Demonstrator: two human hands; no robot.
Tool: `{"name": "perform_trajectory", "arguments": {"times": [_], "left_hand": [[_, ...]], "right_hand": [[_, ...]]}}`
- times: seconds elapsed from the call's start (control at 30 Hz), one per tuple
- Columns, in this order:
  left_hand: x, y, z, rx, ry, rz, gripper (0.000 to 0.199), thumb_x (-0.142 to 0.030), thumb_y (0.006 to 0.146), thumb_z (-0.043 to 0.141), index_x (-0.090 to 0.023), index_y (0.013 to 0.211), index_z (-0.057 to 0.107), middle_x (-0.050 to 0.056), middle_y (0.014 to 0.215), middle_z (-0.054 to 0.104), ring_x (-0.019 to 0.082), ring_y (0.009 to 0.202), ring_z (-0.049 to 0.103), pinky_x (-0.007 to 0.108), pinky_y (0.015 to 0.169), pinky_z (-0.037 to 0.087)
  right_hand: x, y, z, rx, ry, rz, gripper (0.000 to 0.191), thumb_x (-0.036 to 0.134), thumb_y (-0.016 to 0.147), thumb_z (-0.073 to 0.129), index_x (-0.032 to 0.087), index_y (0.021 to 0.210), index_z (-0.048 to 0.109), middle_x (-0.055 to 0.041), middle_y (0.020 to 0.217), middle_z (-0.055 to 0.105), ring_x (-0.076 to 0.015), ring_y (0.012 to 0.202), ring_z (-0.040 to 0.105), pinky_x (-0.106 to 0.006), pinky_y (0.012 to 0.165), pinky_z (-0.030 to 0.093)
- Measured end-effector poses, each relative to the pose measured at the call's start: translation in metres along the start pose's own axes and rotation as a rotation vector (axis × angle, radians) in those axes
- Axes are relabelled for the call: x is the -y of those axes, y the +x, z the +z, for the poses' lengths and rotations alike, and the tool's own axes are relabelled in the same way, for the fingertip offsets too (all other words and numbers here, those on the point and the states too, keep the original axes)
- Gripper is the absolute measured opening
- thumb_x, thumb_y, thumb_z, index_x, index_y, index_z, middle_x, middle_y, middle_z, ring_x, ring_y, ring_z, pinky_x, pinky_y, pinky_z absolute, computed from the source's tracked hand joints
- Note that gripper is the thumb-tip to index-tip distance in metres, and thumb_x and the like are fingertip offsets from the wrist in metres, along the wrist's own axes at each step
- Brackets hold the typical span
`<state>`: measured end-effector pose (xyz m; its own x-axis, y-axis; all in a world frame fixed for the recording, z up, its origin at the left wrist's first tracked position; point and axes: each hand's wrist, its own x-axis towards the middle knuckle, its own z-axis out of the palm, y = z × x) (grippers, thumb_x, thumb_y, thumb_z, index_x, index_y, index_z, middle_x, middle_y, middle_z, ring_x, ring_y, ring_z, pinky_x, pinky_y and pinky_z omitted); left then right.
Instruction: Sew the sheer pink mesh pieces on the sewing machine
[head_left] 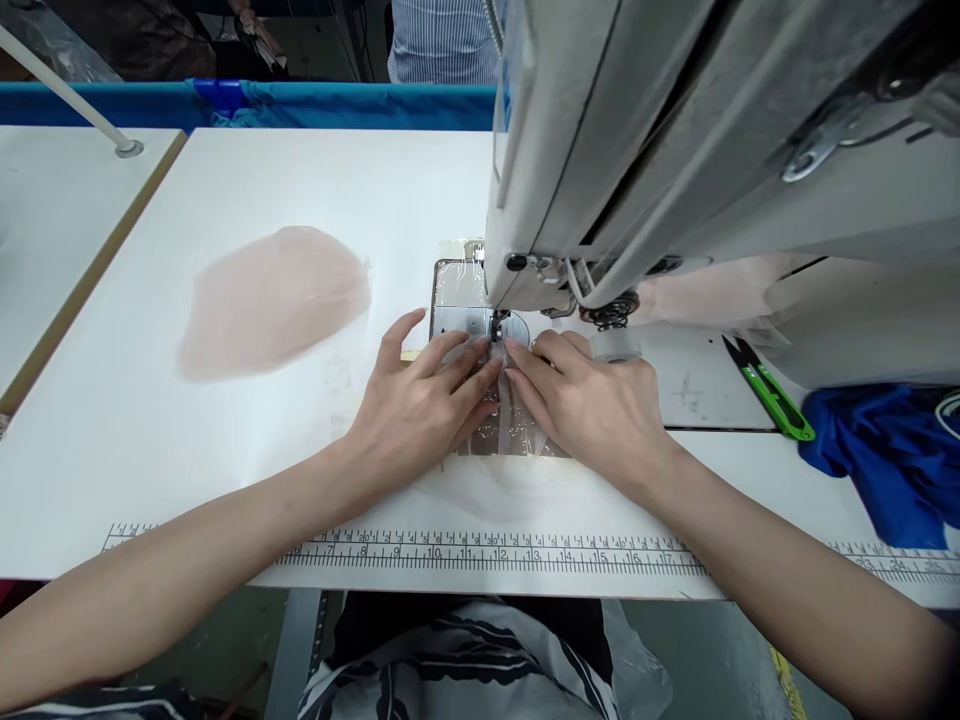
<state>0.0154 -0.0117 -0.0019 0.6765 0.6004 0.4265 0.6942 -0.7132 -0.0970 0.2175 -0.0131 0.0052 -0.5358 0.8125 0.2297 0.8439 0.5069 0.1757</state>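
Note:
Under the head of a white sewing machine (577, 160), a thin, sheer strip of fabric (505, 415) runs toward the front over the taped plate. My left hand (424, 400) lies just left of the needle area with its fingers spread, fingertips resting at the strip's left edge. On the other side, my right hand (592, 400) has its fingers bent and close together, with thumb and index tips on the strip's right edge near the presser foot (496, 325). Whether fabric is pinched between those fingers is hard to see.
A sheer pink fabric piece (277, 300) lies on the left. More pink fabric (705, 292) is behind my right hand. Green thread snips (772, 395) and blue cloth (885, 450) sit at the right. A printed ruler (465, 552) follows the front edge. Another person's striped clothing shows beyond.

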Motion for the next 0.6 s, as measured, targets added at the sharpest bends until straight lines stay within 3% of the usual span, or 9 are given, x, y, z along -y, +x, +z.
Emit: {"name": "perform_trajectory", "arguments": {"times": [0.6], "left_hand": [[0.0008,0.0012,0.0017,-0.033,-0.009,-0.008,0.028,-0.028,0.1,0.05,-0.017,0.121,0.065,0.007,0.12,0.071,0.023,0.11,0.064,0.055,0.109,0.032]], "right_hand": [[0.002,0.0032,-0.0023,0.077,0.002,0.048,0.042,0.028,0.103,0.032,0.02,0.126,0.067,-0.0108,0.097,0.074,-0.0187,0.079,0.061,-0.032,0.06,0.034]]}}
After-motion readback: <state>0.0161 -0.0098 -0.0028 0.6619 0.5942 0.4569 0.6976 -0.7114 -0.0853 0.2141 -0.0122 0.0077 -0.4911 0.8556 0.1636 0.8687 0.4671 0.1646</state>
